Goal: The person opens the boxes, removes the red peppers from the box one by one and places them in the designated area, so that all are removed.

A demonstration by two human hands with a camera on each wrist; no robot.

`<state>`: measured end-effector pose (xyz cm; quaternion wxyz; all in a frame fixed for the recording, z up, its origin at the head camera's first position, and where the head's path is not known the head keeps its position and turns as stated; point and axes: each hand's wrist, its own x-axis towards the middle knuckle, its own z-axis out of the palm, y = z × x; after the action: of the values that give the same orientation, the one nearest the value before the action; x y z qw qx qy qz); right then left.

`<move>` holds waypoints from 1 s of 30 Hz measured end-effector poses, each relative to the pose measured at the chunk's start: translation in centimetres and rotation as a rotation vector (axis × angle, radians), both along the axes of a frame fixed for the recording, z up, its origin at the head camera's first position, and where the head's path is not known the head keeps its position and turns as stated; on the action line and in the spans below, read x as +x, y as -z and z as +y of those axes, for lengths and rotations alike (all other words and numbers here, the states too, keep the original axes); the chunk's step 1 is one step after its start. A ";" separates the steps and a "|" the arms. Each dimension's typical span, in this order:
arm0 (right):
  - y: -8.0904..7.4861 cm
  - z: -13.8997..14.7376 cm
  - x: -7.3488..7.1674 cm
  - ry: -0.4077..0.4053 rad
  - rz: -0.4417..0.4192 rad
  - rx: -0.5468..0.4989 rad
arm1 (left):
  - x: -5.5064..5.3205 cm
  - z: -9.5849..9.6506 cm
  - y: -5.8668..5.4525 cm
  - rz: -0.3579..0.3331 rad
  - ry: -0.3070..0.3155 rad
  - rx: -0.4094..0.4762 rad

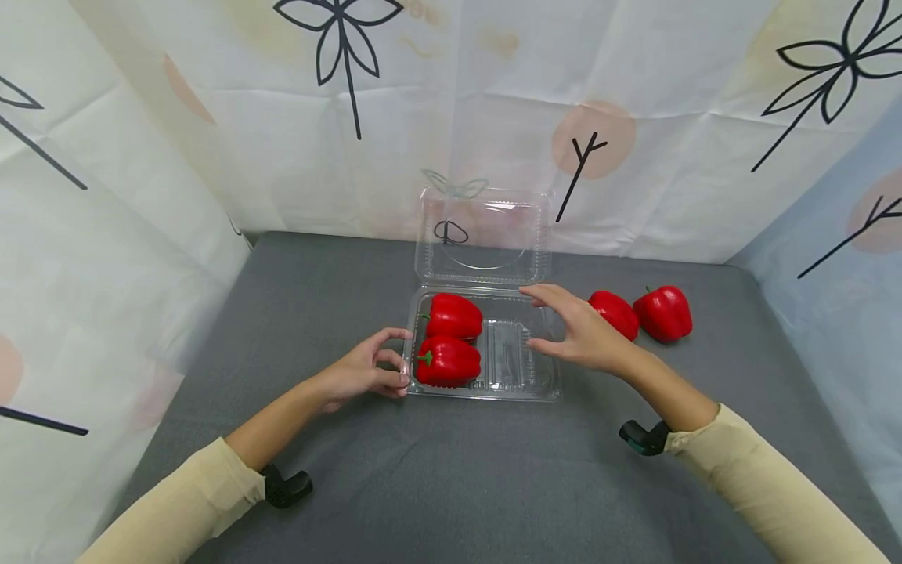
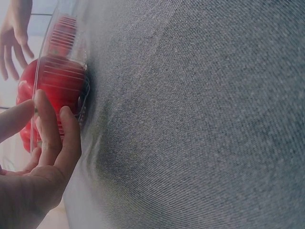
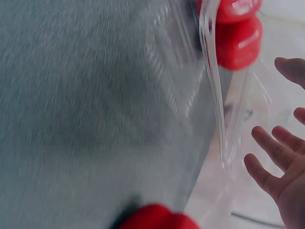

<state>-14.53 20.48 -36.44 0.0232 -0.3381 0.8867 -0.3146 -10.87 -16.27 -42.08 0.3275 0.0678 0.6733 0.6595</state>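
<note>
A clear plastic clamshell container (image 1: 513,388) lies on the table with its lid (image 1: 486,270) raised at the back. Two red bell peppers, a rear one (image 1: 455,316) and a front one (image 1: 449,361), sit side by side in its left half. My left hand (image 1: 366,368) pinches the container's left rim between thumb and fingers, which the left wrist view shows close up. Over the right side of the container hovers my right hand (image 1: 581,329), thumb and fingers spread apart, holding nothing. In the right wrist view its fingers (image 3: 274,145) are separated.
Two more red bell peppers rest right of the container: one (image 1: 615,315) partly hidden behind my right hand, another (image 1: 664,313) beside it. Grey cloth covers the table (image 1: 479,478). A patterned white curtain (image 1: 451,102) hangs along the back and sides.
</note>
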 end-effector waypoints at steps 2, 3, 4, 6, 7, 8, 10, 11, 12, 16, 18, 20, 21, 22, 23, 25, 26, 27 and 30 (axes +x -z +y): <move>0.1 -1.0 0.1 -0.019 -0.034 0.006 | 0.0 0.0 0.0 0.001 0.001 0.001; 0.3 -1.5 0.2 -0.028 -0.041 0.016 | 0.0 0.0 0.0 0.002 0.002 0.000; 0.4 -2.0 0.2 -0.037 -0.049 0.027 | 0.0 0.0 0.0 0.003 0.003 0.000; 0.6 -3.0 0.4 -0.057 -0.057 0.044 | -0.1 0.0 0.0 0.005 0.004 -0.001; 0.8 -3.5 0.5 -0.068 -0.058 0.051 | -0.1 -0.1 0.0 0.006 0.005 -0.002; 1.0 -3.9 0.5 -0.079 -0.057 0.057 | -0.1 -0.1 0.0 0.006 0.004 -0.002; 1.2 -4.6 0.6 -0.103 -0.069 0.049 | -0.1 -0.1 0.0 0.004 0.002 -0.005; 1.3 -5.0 0.7 -0.113 -0.075 0.043 | 0.0 -0.1 0.1 0.003 0.003 -0.005; 1.4 -5.2 0.8 -0.120 -0.084 0.036 | 0.0 -0.1 0.1 0.003 0.002 -0.005; 1.7 -6.1 1.0 -0.132 -0.109 0.015 | 0.0 -0.1 0.0 -0.001 0.001 -0.005; 1.9 -6.4 1.0 -0.135 -0.123 0.001 | 0.0 -0.1 0.0 0.000 0.003 -0.004; 2.1 -6.6 1.1 -0.142 -0.135 -0.011 | 0.0 -0.1 0.0 0.001 0.006 -0.005; 2.2 -6.7 1.2 -0.146 -0.141 -0.016 | 0.0 -0.1 0.0 0.001 0.006 -0.006; 2.3 -6.8 1.2 -0.150 -0.144 -0.020 | 0.0 -0.1 0.0 0.002 0.007 -0.006; 2.4 -6.9 1.2 -0.154 -0.146 -0.020 | 0.0 -0.1 0.0 0.002 0.007 -0.007; 2.6 -7.1 1.3 -0.157 -0.146 -0.014 | 0.0 -0.1 0.0 0.001 0.008 -0.009; 2.7 -7.2 1.3 -0.158 -0.149 -0.014 | 0.0 -0.1 0.0 0.000 0.008 -0.010; 2.8 -7.3 1.4 -0.160 -0.154 -0.013 | 0.0 -0.1 0.0 -0.001 0.008 -0.011; 3.0 -7.7 1.5 -0.159 -0.169 0.003 | -0.1 -0.1 0.0 -0.006 0.009 -0.012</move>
<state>-13.08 12.81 -39.49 0.1234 -0.3795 0.8525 -0.3377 -10.93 -16.36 -42.12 0.3327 0.0669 0.6759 0.6543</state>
